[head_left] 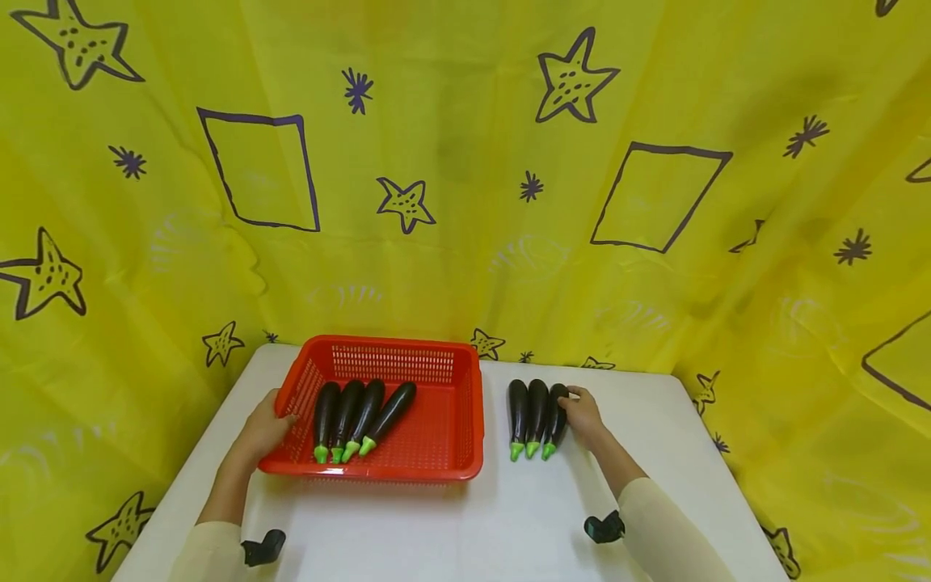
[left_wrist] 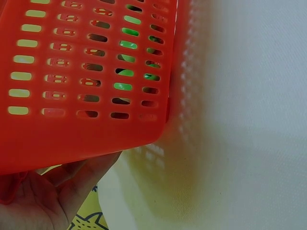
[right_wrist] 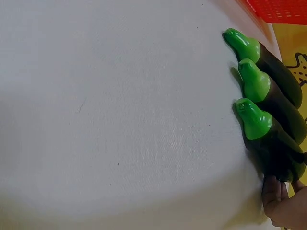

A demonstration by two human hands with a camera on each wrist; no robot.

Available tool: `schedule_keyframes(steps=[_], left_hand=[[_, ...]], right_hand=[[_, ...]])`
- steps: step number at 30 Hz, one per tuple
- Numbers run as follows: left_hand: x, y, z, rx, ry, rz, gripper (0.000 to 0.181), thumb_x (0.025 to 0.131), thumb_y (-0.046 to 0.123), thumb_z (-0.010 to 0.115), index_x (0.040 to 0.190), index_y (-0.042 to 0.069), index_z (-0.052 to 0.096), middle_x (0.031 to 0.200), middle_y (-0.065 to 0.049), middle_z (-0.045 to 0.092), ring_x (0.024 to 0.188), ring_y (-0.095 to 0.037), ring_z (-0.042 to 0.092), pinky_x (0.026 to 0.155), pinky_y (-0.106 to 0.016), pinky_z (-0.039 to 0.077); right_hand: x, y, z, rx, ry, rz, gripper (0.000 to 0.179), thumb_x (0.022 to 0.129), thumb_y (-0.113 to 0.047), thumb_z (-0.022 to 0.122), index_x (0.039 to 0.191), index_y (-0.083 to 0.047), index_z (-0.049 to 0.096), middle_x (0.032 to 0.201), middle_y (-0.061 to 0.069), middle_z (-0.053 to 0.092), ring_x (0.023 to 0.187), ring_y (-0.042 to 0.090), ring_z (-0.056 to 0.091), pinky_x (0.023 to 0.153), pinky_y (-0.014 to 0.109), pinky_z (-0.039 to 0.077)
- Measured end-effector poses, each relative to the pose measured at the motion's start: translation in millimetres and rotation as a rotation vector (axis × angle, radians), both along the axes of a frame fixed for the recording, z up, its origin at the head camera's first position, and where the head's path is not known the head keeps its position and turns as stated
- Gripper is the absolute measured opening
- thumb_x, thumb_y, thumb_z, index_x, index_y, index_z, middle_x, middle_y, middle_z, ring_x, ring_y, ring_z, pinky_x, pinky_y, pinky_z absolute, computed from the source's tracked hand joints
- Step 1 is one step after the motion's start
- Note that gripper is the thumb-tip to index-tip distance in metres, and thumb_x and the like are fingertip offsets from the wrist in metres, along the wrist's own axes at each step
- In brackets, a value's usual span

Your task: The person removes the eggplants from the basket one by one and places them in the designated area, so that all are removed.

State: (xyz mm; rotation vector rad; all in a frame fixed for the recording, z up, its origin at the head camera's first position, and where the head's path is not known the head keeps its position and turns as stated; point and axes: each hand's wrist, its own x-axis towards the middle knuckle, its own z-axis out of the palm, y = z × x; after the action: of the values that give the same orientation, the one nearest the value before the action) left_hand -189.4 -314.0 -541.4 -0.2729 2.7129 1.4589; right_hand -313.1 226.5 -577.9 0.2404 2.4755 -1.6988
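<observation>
A red plastic basket (head_left: 436, 420) with slotted walls holds several dark eggplants (head_left: 369, 408) with bright green stem ends, lying on its left side. My left hand (head_left: 263, 428) grips the basket's left rim; in the left wrist view the fingers (left_wrist: 88, 179) are up against the underside of the red wall. To the right of the basket, three more eggplants (head_left: 537, 412) lie side by side on the white table (head_left: 524, 517), green ends toward me. My right hand (head_left: 584, 416) holds the rightmost eggplant (right_wrist: 273, 148) near its dark far end, thumb over the top and fingers along its side.
A yellow curtain (head_left: 465, 275) with drawn stars and squares hangs behind the table and along both sides. Black wrist-mounted pieces show beside the left sleeve (head_left: 207, 554) and the right sleeve (head_left: 665, 525).
</observation>
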Motion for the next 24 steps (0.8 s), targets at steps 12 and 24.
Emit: schedule_keyframes(steps=[12, 24], left_hand=[[-0.8, 0.1, -0.9, 0.004, 0.008, 0.004, 0.043, 0.1, -0.003, 0.051, 0.136, -0.017, 0.035, 0.119, -0.038, 0.056, 0.103, -0.044, 0.062, 0.083, -0.052, 0.056], [0.8, 0.1, 0.6, 0.024, -0.005, -0.001, 0.045, 0.1, -0.002, 0.05, 0.14, -0.017, 0.033, 0.123, -0.039, 0.054, 0.105, -0.045, 0.062, 0.083, -0.052, 0.056]], right_hand=[[0.7, 4.0, 0.8, 0.119, 0.076, -0.037, 0.053, 0.105, -0.01, 0.052, 0.148, 0.017, 0.039, 0.137, 0.042, 0.051, 0.124, 0.051, 0.052, 0.1, 0.05, 0.046], [7.3, -16.7, 13.5, 0.214, 0.281, -0.133, 0.045, 0.102, -0.011, 0.061, 0.141, 0.011, 0.053, 0.134, 0.035, 0.052, 0.126, 0.051, 0.044, 0.106, 0.06, 0.037]])
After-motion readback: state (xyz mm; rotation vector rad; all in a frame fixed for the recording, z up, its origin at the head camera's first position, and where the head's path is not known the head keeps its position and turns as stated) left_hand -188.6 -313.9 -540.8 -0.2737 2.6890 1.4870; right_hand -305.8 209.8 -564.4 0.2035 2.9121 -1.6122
